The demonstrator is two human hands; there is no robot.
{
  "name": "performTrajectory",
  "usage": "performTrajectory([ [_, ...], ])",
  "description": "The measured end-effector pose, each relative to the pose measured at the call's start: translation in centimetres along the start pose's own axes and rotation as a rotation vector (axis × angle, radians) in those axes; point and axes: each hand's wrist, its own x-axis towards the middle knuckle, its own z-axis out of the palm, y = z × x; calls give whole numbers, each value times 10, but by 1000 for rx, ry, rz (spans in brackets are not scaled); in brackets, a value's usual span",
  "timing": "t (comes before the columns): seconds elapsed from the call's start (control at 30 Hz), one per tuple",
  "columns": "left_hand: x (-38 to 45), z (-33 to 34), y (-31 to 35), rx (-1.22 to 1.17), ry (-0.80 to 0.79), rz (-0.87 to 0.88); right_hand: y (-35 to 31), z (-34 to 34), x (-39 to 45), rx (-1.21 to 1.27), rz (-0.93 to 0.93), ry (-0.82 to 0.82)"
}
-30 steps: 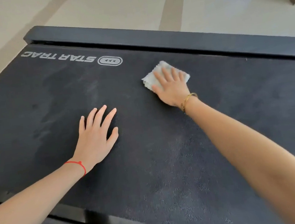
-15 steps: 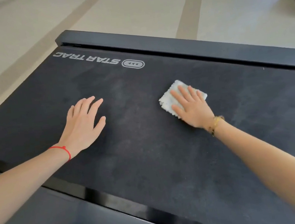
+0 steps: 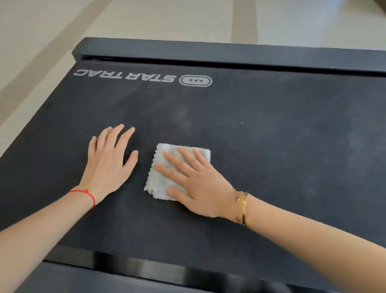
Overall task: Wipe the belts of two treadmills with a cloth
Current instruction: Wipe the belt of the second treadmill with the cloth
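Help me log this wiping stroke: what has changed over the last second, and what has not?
The right hand, pressing flat on the cloth, has drawn it back across the belt from near the far rail toward the person, ending close beside the left hand. Nothing was gripped or released. The left hand stays flat on the belt, fingers straight.

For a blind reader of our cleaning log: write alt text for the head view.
A person's right hand presses a folded pale cloth flat on a black treadmill belt, while the left hand rests open on the belt beside it. White upside-down lettering runs near the belt's far edge, beige floor beyond.
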Motion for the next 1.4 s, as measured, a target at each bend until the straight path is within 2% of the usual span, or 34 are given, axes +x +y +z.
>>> performTrajectory([
  [0.13, 11, 2, -25, -18, -6, 47, 15, -4, 6, -16, 66, 14],
  [0.3, 17, 4, -42, -66, -13, 85, 78, -25, 75, -15, 507, 35],
  [0.37, 17, 6, -43, -90, -15, 89, 81, -24, 91, -5, 587, 43],
  [0.5, 16, 11, -44, -131, -16, 86, 44, -13, 78, 6, 526, 39],
  [0.73, 14, 13, -44, -151, -5, 92, -55, 6, 5, 15, 380, 23],
  [0.9, 15, 15, -48, -160, -20, 101, -60, 3, -60, 40, 520, 69],
  [1.03, 15, 12, -48, -171, -48, 100, -54, 0, -101, 62, 754, 106],
  [1.13, 14, 10, -48, -180, -69, 101, -49, -1, -92, 95, 900, 115],
  [1.2, 12, 8, -49, -186, -68, 95, -45, -1, -71, 103, 924, 131],
  [1.4, -4, 7, -66, -191, -53, 90, -54, 0, 19, 61, 755, 99],
])
